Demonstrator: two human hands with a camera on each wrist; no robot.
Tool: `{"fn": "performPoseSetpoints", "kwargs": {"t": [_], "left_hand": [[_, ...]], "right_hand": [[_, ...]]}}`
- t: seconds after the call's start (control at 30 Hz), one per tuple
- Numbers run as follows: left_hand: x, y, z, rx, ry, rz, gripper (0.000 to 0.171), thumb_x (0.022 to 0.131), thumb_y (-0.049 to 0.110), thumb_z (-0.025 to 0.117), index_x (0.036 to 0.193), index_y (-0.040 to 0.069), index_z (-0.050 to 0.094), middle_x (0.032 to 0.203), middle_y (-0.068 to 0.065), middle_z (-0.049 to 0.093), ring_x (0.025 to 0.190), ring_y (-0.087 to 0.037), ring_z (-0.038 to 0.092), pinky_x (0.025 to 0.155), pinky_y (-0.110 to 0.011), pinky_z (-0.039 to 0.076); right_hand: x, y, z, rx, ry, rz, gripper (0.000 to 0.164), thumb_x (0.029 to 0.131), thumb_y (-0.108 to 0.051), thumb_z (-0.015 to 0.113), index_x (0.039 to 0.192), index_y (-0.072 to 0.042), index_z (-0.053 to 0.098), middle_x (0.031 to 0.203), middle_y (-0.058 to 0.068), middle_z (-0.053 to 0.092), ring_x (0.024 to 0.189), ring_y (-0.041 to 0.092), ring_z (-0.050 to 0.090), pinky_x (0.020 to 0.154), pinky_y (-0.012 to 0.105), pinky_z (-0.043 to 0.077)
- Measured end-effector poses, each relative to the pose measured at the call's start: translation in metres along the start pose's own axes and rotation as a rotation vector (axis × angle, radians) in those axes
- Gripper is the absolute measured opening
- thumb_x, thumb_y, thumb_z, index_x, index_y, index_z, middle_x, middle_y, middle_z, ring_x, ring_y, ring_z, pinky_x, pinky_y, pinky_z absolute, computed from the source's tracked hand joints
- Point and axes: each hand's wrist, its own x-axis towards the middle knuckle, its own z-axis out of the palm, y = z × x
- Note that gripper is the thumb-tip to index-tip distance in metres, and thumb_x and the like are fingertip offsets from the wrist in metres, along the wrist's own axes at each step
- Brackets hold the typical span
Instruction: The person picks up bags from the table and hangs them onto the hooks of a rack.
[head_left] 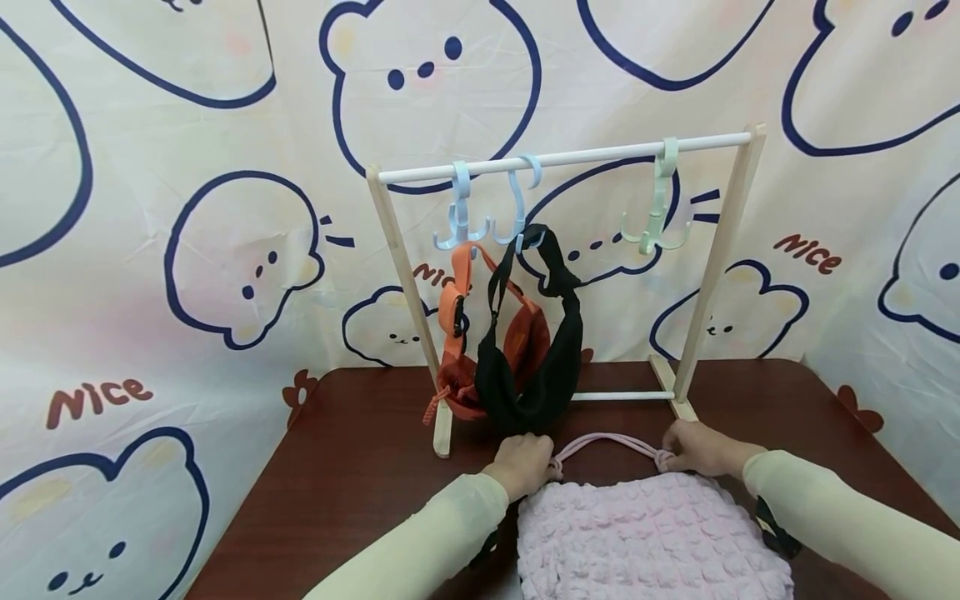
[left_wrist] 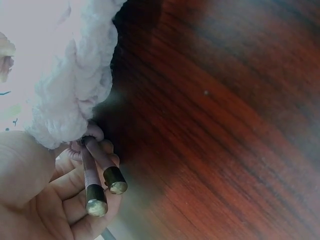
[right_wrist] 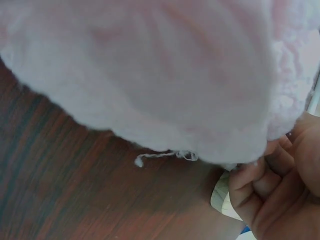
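Observation:
A pale pink, puffy knitted bag [head_left: 648, 533] lies at the front of the brown table, with a pink cord handle [head_left: 606, 436] arching at its far edge. My left hand [head_left: 522, 467] grips the cord near the bag's left corner. Two cord ends with metal tips [left_wrist: 97, 207] hang by its curled fingers in the left wrist view. At the other corner my right hand [head_left: 703, 448] pinches the knotted end of the handle. The bag's soft underside [right_wrist: 150, 80] fills much of the right wrist view, and part of the right fingers is hidden behind it.
Behind the hands stands a wooden rack [head_left: 712, 275] with a white top rail [head_left: 585, 157]. An orange bag [head_left: 453, 367] and a black bag [head_left: 528, 392] hang from blue hooks [head_left: 460, 221]. A green hook [head_left: 656, 204] hangs further right. Patterned cloth [head_left: 225, 142] backs the table [head_left: 337, 492].

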Motion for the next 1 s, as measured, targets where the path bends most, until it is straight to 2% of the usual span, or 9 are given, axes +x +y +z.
{"fn": "performPoseSetpoints", "kwargs": {"t": [0.3,0.53,0.73,1.0], "left_hand": [[0.0,0.001,0.004,-0.003,0.0,-0.01,0.028,0.094,0.039,0.072,0.08,0.015,0.064,0.069,0.002,0.06,0.061,-0.009,0.051,0.058,-0.029,0.043],[0.0,0.001,0.003,-0.012,-0.008,-0.014,0.028,0.094,0.039,0.072,0.082,0.015,0.064,0.07,0.002,0.061,0.061,-0.009,0.052,0.058,-0.029,0.043],[-0.002,0.001,0.001,-0.054,-0.007,-0.037,0.031,0.094,0.038,0.072,0.075,0.015,0.061,0.065,0.003,0.056,0.058,-0.01,0.048,0.055,-0.028,0.039],[-0.007,0.008,-0.002,-0.078,0.007,-0.054,0.028,0.095,0.029,0.072,0.072,0.013,0.066,0.063,0.002,0.057,0.056,-0.01,0.048,0.052,-0.027,0.04]], "right_hand": [[-0.002,0.003,0.005,0.008,0.02,-0.039,0.021,0.086,-0.014,0.079,0.071,-0.009,0.064,0.066,-0.011,0.046,0.06,0.001,0.041,0.057,0.021,0.036],[0.0,0.001,0.006,0.011,0.02,-0.019,0.02,0.085,-0.013,0.079,0.072,-0.009,0.065,0.067,-0.01,0.047,0.061,0.003,0.042,0.058,0.021,0.037],[0.0,-0.003,0.004,0.016,0.018,0.028,0.016,0.085,-0.009,0.078,0.075,-0.007,0.065,0.069,-0.008,0.05,0.064,0.007,0.045,0.06,0.023,0.039],[-0.002,-0.008,0.002,0.039,0.037,0.038,0.019,0.085,-0.008,0.078,0.073,-0.006,0.064,0.068,-0.006,0.05,0.063,0.007,0.045,0.059,0.023,0.038]]}}
